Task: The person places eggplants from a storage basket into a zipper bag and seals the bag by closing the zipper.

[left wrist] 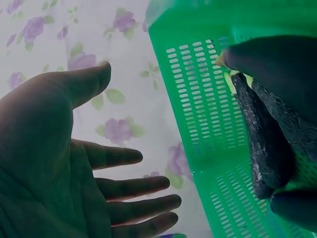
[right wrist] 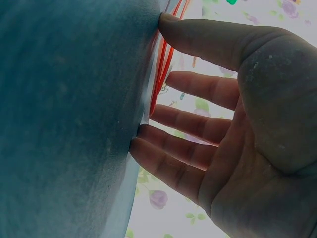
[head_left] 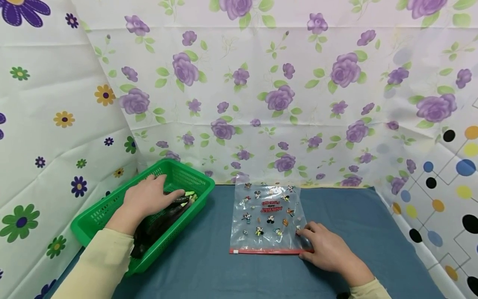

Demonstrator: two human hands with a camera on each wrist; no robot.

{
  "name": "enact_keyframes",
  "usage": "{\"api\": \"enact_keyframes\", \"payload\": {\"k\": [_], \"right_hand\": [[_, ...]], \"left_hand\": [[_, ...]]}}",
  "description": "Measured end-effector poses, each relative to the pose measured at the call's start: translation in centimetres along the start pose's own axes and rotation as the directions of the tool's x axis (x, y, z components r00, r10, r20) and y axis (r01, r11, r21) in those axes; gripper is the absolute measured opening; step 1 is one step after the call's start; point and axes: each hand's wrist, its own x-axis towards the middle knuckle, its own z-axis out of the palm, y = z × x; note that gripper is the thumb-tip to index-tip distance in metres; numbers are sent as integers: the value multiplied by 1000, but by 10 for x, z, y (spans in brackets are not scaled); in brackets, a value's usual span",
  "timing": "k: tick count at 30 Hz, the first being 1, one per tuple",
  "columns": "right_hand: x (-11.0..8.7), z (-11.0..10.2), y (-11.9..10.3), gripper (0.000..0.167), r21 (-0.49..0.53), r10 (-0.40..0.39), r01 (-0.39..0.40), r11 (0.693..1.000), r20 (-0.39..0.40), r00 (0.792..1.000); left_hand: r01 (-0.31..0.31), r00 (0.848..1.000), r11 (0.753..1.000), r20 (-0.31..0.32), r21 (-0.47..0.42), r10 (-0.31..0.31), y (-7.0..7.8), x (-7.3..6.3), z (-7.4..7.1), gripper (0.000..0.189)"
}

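Observation:
My left hand [head_left: 147, 198] hovers over a green plastic basket [head_left: 192, 175] on the left, with straight, spread fingers. Inside the basket lie several dark, long eggplants [head_left: 164, 222] with pale green stem ends. In the left wrist view the palm is bare, and the eggplants [left wrist: 265, 141] are off to the side, apart from the fingers. A clear zip bag [head_left: 257, 241] with cartoon prints and a red zip strip lies flat at mid-table. My right hand [head_left: 326, 247] rests at its right near corner. Its fingertips [right wrist: 143, 131] touch the cloth beside the red strip, fingers extended.
A blue-grey cloth [head_left: 201, 265] covers the table. Behind it hangs a white sheet [head_left: 257, 74] with purple flowers, and further patterned sheets close off both sides. The basket stands at a slant, near the left sheet [head_left: 48, 158].

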Motion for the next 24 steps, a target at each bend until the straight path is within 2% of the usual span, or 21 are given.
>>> {"api": "enact_keyframes", "payload": {"k": [5, 15, 24], "right_hand": [[0, 1, 1, 55, 3, 7, -7, 1000, 3, 1000], [0, 2, 1, 55, 7, 9, -9, 1000, -1, 1000], [0, 1, 2, 54, 8, 10, -10, 1000, -7, 1000]], "left_hand": [[15, 1000, 1000, 20, 9, -15, -11, 5, 1, 117], [50, 993, 999, 110, 13, -51, -32, 10, 13, 113], [85, 976, 996, 199, 12, -86, -44, 12, 22, 115]]}}
